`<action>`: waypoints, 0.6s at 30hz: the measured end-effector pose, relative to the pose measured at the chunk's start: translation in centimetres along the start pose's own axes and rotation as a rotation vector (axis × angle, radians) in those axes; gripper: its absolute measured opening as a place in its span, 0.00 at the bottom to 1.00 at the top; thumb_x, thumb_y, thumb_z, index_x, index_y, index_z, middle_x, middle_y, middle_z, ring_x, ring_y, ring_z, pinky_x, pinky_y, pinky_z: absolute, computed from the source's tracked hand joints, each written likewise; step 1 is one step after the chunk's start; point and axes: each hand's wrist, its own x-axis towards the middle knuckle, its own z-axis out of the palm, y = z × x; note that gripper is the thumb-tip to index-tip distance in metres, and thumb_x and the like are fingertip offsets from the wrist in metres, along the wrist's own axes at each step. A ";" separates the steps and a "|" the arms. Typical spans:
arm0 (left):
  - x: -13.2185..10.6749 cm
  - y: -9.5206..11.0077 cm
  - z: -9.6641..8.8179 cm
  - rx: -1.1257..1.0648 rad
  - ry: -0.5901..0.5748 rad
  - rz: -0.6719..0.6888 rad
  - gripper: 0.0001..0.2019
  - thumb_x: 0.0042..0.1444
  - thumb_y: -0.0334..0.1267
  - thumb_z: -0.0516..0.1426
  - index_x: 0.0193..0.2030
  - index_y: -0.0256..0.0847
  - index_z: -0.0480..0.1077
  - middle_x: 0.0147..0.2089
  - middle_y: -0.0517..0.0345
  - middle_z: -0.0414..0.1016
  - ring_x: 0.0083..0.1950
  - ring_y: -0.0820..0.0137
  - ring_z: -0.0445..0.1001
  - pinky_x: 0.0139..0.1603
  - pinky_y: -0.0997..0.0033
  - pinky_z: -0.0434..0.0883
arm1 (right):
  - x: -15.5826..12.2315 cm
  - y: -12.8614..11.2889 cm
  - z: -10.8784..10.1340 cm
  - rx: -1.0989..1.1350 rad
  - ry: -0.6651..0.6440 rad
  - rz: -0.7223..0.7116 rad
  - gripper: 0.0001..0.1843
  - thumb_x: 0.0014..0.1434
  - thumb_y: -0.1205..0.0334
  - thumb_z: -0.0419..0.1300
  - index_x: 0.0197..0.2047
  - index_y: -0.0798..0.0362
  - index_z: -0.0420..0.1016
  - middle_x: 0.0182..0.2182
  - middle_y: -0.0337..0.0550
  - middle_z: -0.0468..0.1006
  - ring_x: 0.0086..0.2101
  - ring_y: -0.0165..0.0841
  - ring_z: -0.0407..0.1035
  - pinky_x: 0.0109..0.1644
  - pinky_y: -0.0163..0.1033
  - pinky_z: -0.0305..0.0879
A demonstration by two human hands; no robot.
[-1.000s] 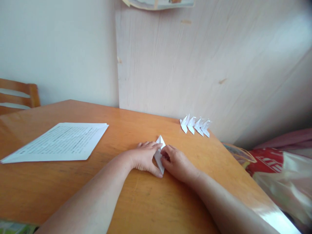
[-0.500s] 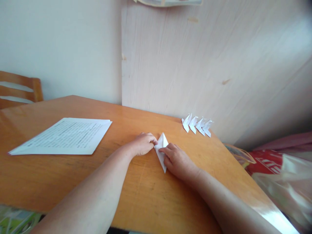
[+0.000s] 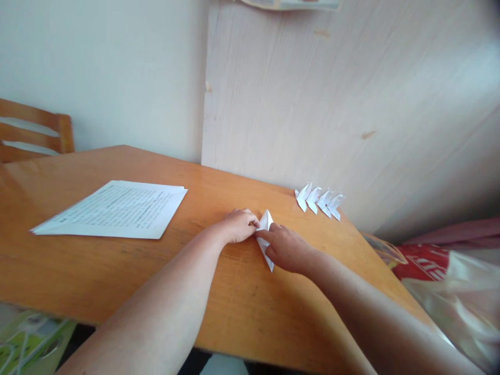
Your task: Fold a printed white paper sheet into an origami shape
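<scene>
A folded white paper (image 3: 265,221), long and diamond-shaped, lies on the wooden table between my hands. My left hand (image 3: 239,225) is closed, thumb and fingertips gripping the paper's left corner. From the right, my right hand (image 3: 287,246) presses on the paper, its index finger reaching across to the left edge close to the left fingertips. Its other fingers are curled and cover the paper's right side. Beyond, near the table's far edge, several folded white paper figures (image 3: 318,201) with pointed tips stand in a row.
A stack of printed sheets (image 3: 117,211) lies on the left of the wooden table (image 3: 230,302). A wooden chair (image 3: 64,133) is at the far left. Walls border the table's back. Off the right edge are a red bag (image 3: 424,263) and a pale plastic bag (image 3: 461,297).
My right index finger has slid across the folded paper to its left edge, next to my left fingertips. The view has shifted slightly; the paper stays in place.
</scene>
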 end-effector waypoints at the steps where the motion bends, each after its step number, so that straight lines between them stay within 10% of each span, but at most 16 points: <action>1: 0.0 0.0 0.0 0.001 0.001 -0.002 0.14 0.60 0.44 0.54 0.46 0.52 0.79 0.54 0.58 0.77 0.56 0.60 0.72 0.57 0.61 0.69 | 0.0 0.0 -0.1 -0.005 0.001 -0.003 0.23 0.60 0.69 0.54 0.57 0.49 0.74 0.47 0.52 0.74 0.46 0.41 0.70 0.48 0.43 0.62; 18: -0.2 0.7 0.1 0.038 0.003 -0.048 0.14 0.57 0.42 0.55 0.48 0.52 0.77 0.57 0.55 0.73 0.57 0.56 0.69 0.57 0.55 0.67 | -2.2 -0.6 -0.4 -0.047 -0.013 -0.037 0.20 0.61 0.71 0.54 0.54 0.49 0.76 0.45 0.49 0.74 0.45 0.39 0.69 0.48 0.41 0.62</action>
